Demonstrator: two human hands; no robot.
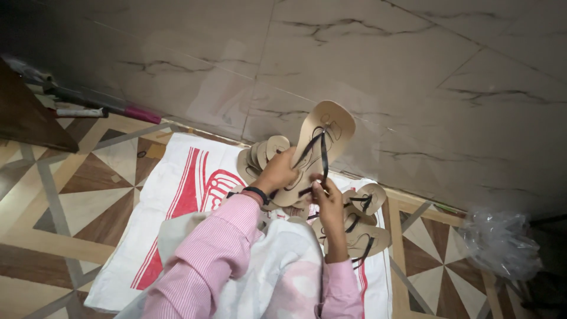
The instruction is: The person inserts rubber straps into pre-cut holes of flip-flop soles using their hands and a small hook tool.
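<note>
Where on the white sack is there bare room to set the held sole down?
The sack is bare on its left half, over the red stripes, between the patterned floor and the left hand. It is crowded by the wall with plain soles and right of the right hand with strapped soles.

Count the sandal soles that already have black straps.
3 clearly: one sole held up in both hands, two on the sack right of them. Others may be hidden underneath.

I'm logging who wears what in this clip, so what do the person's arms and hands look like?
Both arms wear long pink sleeves with fine white stripes, cuffed at the wrists. The left hand has a black band on its wrist; the right hand is bare, with no glove or ring that can be made out.
</note>
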